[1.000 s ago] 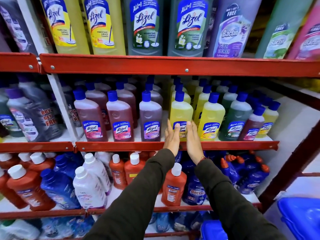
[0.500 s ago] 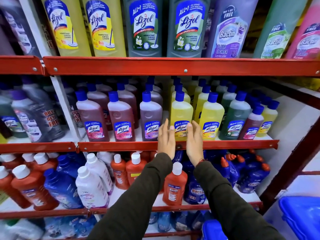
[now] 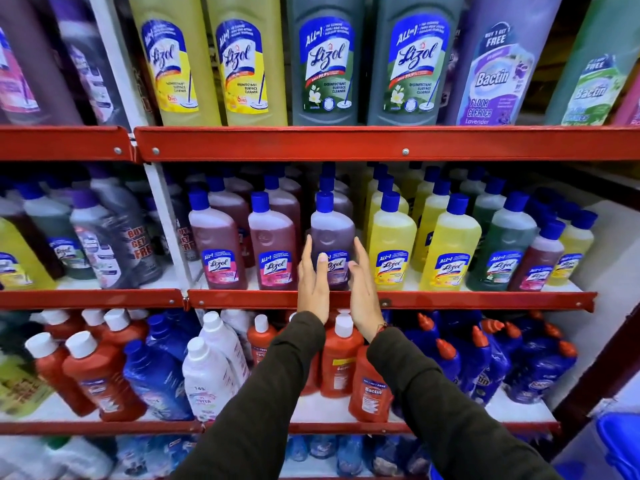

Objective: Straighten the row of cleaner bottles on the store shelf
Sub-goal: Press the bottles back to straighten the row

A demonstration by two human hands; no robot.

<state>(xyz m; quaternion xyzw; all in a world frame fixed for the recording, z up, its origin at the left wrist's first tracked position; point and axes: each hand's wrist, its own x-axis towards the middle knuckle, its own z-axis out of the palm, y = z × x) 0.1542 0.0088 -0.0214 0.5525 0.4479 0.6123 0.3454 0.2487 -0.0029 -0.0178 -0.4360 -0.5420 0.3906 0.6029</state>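
Note:
On the middle shelf [image 3: 485, 301] a front row of blue-capped Lizol bottles stands behind the red rim. From the left: two pink bottles [image 3: 216, 244] [image 3: 273, 244], a purple bottle [image 3: 332, 230], two yellow bottles [image 3: 393, 237] [image 3: 450, 244], a green bottle [image 3: 509, 244] and two smaller ones [image 3: 540, 258]. My left hand [image 3: 311, 285] lies on the purple bottle's left side with its thumb across the label. My right hand [image 3: 363, 289] presses flat on its right side, between it and the yellow bottle. The bottle stands upright, clasped between both hands.
Large Lizol and Bactin bottles [image 3: 325, 64] fill the shelf above. Orange Bactin bottles [image 3: 341, 358], white bottles [image 3: 207, 375] and blue bottles [image 3: 485, 358] crowd the shelf below my wrists. A white upright [image 3: 162, 220] divides the bays. A blue bin [image 3: 620, 445] sits at bottom right.
Both hands have shifted left, from flanking the first yellow bottle to flanking the purple bottle beside it. They have also reached slightly deeper over the red rim.

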